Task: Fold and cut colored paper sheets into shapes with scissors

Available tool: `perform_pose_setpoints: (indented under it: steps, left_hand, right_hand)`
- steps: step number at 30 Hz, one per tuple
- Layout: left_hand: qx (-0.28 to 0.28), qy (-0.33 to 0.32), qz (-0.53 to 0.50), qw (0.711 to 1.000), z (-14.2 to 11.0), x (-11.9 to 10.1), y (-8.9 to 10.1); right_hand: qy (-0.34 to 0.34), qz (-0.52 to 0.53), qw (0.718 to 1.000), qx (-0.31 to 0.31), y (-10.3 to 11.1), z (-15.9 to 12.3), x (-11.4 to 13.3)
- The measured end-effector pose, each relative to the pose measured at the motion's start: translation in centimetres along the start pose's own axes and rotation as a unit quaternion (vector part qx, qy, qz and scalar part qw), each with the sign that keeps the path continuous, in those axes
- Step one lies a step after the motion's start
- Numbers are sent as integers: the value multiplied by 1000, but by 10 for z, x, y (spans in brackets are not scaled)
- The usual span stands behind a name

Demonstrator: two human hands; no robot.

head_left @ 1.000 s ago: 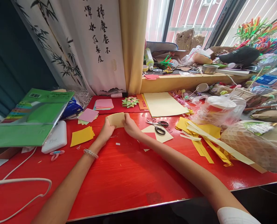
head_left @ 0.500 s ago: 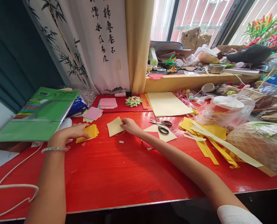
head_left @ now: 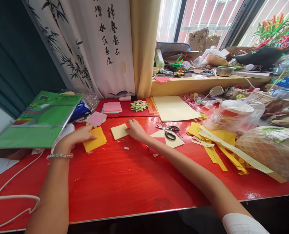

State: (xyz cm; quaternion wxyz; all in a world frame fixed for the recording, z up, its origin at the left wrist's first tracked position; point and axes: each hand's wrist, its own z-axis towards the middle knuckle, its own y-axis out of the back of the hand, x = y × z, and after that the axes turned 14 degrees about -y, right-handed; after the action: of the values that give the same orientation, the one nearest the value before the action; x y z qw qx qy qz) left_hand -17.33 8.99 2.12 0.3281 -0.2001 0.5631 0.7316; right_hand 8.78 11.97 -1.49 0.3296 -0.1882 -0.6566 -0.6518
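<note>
While our left hand (head_left: 79,135), fingers parted, touches square yellow paper sheets (head_left: 97,143) on the glossy red table (head_left: 102,185), our right hand (head_left: 137,131), fingers curled, touches square cream paper sheets (head_left: 118,132); we cannot tell if either grips. Uneven pressure could skew the loose sheets.

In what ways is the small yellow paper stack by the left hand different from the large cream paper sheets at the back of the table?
The small yellow paper stack is deep yellow, while the large cream paper sheets are pale. The yellow stack is much smaller than the cream sheets. The left hand touches the yellow stack; no hand touches the cream sheets. Both are paper and lie flat.
</note>
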Motion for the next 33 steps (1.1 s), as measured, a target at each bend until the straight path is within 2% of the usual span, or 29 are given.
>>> perform_pose_setpoints:
  steps: [1, 4, 7, 9, 12, 13, 14, 16, 18, 21, 30, 33]
  left_hand:
    - [37, -5, 40, 998, 2, -11, -1]
    - [50, -83, 104, 990, 5, -48, -10]
    - [44, -180, 84, 979, 4, -76, -26]
    - [-6, -209, 41, 977, 5, -83, -39]
    - [-135, -161, -126, 970, 8, -79, -59]
    - [-152, -136, -197, 959, 9, -75, -66]
    - [-143, -113, -263, 947, 10, -72, -72]
    - [-88, -73, -335, 935, 10, -65, -84]
    - [-57, -37, -343, 937, 9, -60, -94]
    - [-65, -10, -326, 943, 8, -54, -103]
    - [-70, -20, -311, 948, 11, -50, -102]
    - [-55, -16, -296, 953, 10, -49, -104]
  right_hand:
    - [12, 9, 1000, -7, 3, -1, 2]
    - [81, 89, 993, 20, 13, -2, 10]
    - [107, 165, 977, 83, 18, -1, 17]
    - [99, 180, 974, 93, 19, 1, 18]
    - [94, 207, 971, 69, 18, 4, 12]
    - [87, 212, 972, 57, 18, 6, 9]
    - [78, 210, 973, 48, 18, 7, 5]
    - [58, 189, 979, 42, 17, 11, -3]
    - [47, 163, 984, 55, 17, 15, -10]
    - [44, 146, 986, 62, 17, 18, -17]
    - [63, 151, 984, 65, 19, 19, -15]
    - [59, 158, 983, 76, 15, 18, -19]
